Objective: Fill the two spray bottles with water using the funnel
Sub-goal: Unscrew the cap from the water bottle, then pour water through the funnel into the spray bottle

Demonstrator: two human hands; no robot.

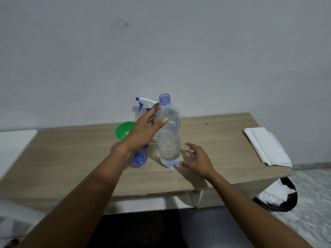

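My left hand (pixel 145 130) grips the upper body of the uncapped water bottle (pixel 169 145), which stands upright on the counter (pixel 71 158). My right hand (pixel 197 160) is just beside its base, fingers spread. A green funnel (pixel 123 132) and a trigger spray bottle (pixel 146 102) are behind the left hand. A second clear bottle (pixel 138 159) is below my left wrist. Folded white paper (pixel 266 145) lies at the counter's right end.

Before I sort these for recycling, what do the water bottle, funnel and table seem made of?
Water bottle: clear glossy plastic, probably; water shows through its ribbed walls. Funnel: likely green plastic, smooth, slight sheen. Table: matte wood grain; solid wood or laminate, cannot tell.
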